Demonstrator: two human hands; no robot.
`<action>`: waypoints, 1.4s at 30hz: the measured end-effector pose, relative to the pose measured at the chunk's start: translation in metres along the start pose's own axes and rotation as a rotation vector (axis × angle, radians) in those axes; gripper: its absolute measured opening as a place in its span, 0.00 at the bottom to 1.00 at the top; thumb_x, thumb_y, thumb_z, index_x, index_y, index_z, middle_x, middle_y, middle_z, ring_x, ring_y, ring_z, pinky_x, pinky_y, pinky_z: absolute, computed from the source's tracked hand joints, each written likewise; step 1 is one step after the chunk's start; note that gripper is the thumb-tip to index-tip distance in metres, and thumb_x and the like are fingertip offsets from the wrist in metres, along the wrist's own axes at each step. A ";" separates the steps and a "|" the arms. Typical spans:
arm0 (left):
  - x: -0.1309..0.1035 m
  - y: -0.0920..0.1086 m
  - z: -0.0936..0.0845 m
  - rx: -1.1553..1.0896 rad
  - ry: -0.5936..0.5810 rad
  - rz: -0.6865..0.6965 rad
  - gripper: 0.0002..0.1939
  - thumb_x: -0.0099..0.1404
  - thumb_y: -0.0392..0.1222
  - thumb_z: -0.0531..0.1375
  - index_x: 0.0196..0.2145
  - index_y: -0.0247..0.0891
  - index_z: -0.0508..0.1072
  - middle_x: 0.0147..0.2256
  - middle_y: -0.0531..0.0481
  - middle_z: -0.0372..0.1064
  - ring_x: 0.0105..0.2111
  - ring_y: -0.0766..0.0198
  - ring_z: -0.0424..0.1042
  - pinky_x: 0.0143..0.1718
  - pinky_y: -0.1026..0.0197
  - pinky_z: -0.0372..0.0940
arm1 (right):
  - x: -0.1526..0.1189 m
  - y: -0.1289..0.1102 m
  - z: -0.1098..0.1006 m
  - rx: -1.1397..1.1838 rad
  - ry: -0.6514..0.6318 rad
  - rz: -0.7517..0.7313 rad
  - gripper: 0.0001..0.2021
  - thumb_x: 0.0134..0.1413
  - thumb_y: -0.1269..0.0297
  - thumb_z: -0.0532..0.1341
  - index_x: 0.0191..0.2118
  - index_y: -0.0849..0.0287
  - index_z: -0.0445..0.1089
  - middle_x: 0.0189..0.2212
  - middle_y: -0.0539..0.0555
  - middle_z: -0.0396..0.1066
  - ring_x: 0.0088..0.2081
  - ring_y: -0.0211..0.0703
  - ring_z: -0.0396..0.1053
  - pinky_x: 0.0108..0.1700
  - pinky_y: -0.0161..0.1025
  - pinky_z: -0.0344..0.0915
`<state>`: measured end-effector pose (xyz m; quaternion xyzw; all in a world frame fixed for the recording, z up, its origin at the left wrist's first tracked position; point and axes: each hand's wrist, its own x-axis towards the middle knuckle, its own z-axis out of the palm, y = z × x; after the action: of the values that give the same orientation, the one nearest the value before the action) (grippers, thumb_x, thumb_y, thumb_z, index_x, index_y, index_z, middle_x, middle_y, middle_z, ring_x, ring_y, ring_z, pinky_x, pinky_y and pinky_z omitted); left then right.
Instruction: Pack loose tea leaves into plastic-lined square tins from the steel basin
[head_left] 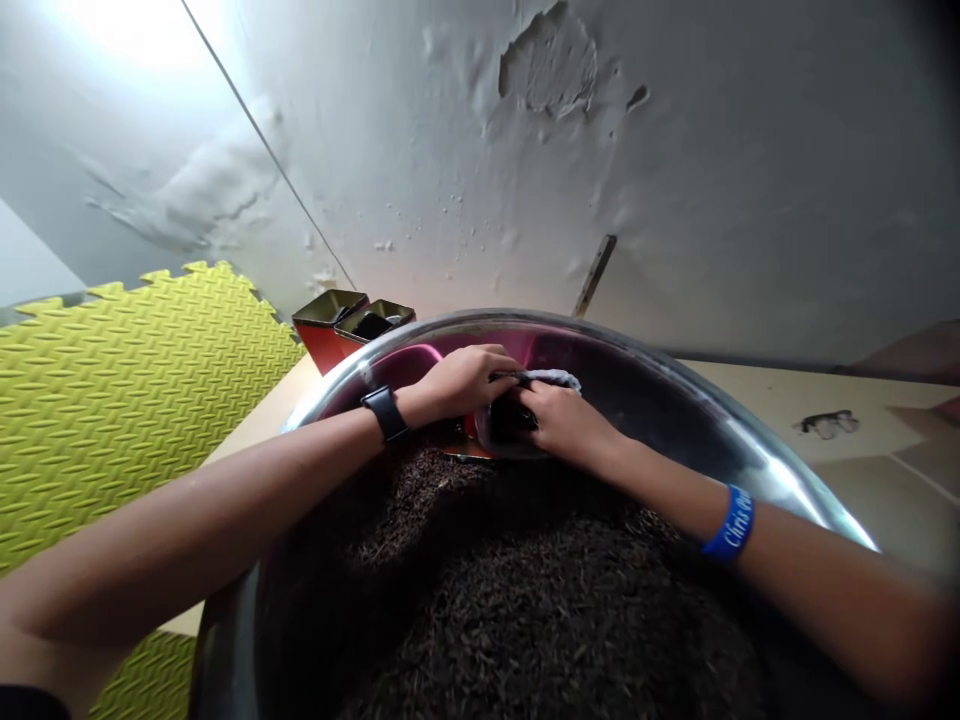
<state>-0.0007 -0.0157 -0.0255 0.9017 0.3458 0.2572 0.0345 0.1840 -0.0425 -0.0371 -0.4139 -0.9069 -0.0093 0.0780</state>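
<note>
A large metal basin [750, 440] holds a heap of dark dried leaves [540, 610] that look like loose tea. At its far side a red tin with a gold-coloured rim [471, 457] lies tilted, its mouth towards me. A pale, crumpled plastic bag [556, 378] shows at the tin's mouth, with dark contents inside. My left hand [472, 382], below a black watch, is closed on the bag's edge from the left. My right hand [564, 420] grips the bag from the right, its fingers curled into the opening. Some fingertips are hidden.
Two open red tins [322, 340] stand behind the basin at the left, with dark items inside. Eyeglasses [827, 424] lie on the pale table [739, 385] at right. A yellow foam mat [150, 390] is at left. Behind rises a peeling wall [450, 150].
</note>
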 end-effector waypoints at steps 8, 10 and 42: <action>-0.001 -0.001 -0.001 0.017 -0.005 0.013 0.13 0.67 0.41 0.54 0.46 0.39 0.74 0.43 0.48 0.71 0.41 0.63 0.70 0.43 0.61 0.64 | 0.001 0.001 0.005 0.005 -0.019 0.001 0.20 0.57 0.66 0.58 0.55 0.65 0.61 0.45 0.63 0.69 0.45 0.53 0.69 0.45 0.42 0.63; -0.001 -0.001 -0.001 0.021 -0.002 0.023 0.13 0.67 0.41 0.54 0.46 0.39 0.74 0.43 0.48 0.71 0.41 0.63 0.70 0.43 0.61 0.64 | 0.000 -0.001 0.005 0.000 -0.027 -0.001 0.21 0.58 0.65 0.57 0.56 0.65 0.60 0.47 0.63 0.68 0.46 0.54 0.69 0.45 0.42 0.63; -0.002 -0.011 -0.004 0.032 0.036 -0.081 0.13 0.66 0.40 0.55 0.46 0.39 0.74 0.45 0.48 0.72 0.42 0.61 0.71 0.45 0.59 0.65 | -0.039 -0.072 0.002 0.523 -0.574 -0.443 0.42 0.41 0.34 0.59 0.59 0.55 0.61 0.55 0.60 0.61 0.55 0.55 0.60 0.57 0.48 0.56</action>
<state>-0.0101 -0.0093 -0.0255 0.8826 0.3868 0.2662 0.0243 0.1548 -0.1185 -0.0419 -0.1618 -0.9304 0.3194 -0.0786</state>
